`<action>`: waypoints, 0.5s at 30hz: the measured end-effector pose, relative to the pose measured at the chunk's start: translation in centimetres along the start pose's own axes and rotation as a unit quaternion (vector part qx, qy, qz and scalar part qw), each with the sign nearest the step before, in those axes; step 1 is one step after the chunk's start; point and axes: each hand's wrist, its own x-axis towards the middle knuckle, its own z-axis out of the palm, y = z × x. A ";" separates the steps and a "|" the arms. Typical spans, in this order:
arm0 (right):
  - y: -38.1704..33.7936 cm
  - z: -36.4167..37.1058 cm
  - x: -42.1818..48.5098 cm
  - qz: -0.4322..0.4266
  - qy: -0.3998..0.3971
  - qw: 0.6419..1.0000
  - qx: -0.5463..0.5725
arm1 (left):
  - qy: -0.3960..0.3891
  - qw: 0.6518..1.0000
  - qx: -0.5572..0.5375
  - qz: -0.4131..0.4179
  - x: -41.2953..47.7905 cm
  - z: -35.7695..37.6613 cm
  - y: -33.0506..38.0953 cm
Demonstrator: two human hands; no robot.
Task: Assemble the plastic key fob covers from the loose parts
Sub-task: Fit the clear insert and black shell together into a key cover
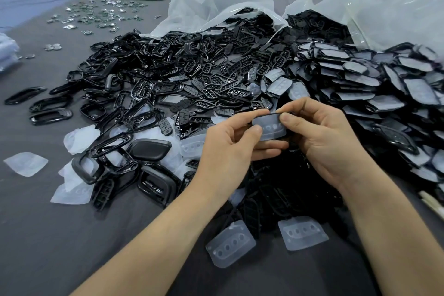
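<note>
Fitting step: I'm seating the clear button pad point(272, 130) into a black frame point(267, 116), just over the near edge of the heap of black parts point(192, 74). My left hand point(230, 144) pinches the pad's left end, my right hand point(319, 137) the right end, fingers curled close on it. Next, I reckon, an even press round the rim.

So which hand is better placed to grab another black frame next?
Likely the left hand: the loose black frames lie on its side, close by. The right hand also pinches the translucent pad and could hold it alone.
</note>
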 end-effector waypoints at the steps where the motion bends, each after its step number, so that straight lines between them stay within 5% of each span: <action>1: 0.0 -0.1 0.0 -0.003 -0.004 1.000 -0.004 | 0.004 1.000 -0.003 0.000 0.0 0.0 0.0; 15: 0.0 0.3 -0.1 -0.026 -0.022 0.999 -0.037 | 0.038 0.999 0.023 0.011 0.1 -0.3 -0.3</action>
